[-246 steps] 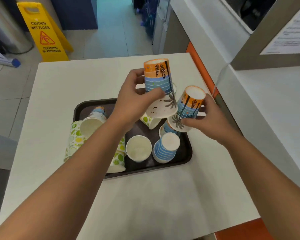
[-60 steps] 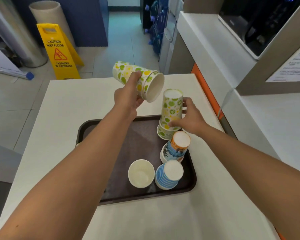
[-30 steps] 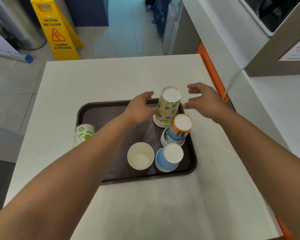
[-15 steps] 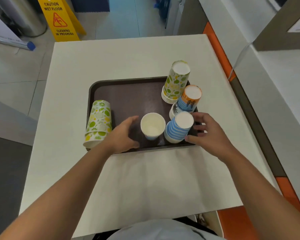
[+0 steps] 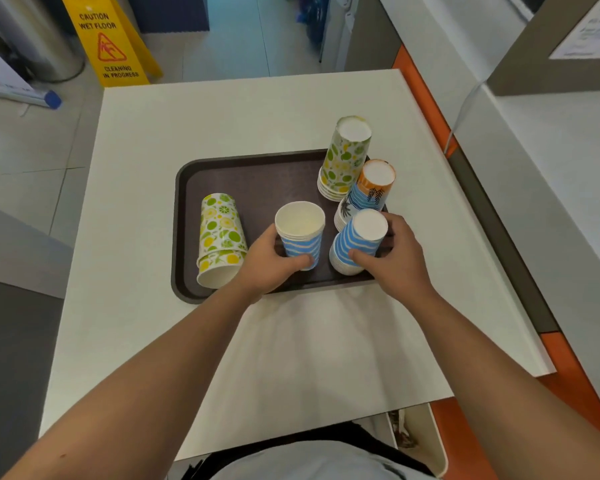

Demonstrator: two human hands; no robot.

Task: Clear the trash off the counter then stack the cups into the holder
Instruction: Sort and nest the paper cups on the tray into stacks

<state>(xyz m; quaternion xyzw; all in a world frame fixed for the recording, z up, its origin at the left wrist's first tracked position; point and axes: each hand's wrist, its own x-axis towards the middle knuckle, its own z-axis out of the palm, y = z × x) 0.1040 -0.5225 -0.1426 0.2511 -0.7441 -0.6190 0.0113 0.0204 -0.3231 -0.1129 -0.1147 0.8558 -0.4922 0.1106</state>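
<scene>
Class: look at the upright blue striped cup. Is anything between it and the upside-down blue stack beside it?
Nothing visible. The left hand grips the upright blue cup; the right hand grips the inverted blue stack; only bare tray lies between.

Tray (image 5: 187, 188) far-left bare; cup stacks (image 5: 347, 157) crowd right, lying stack (image 5: 220, 233) blocks near-left.

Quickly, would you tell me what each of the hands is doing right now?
Left hand: grips the upright blue-striped cup stack.
Right hand: grips the upside-down blue-striped cup stack.
</scene>
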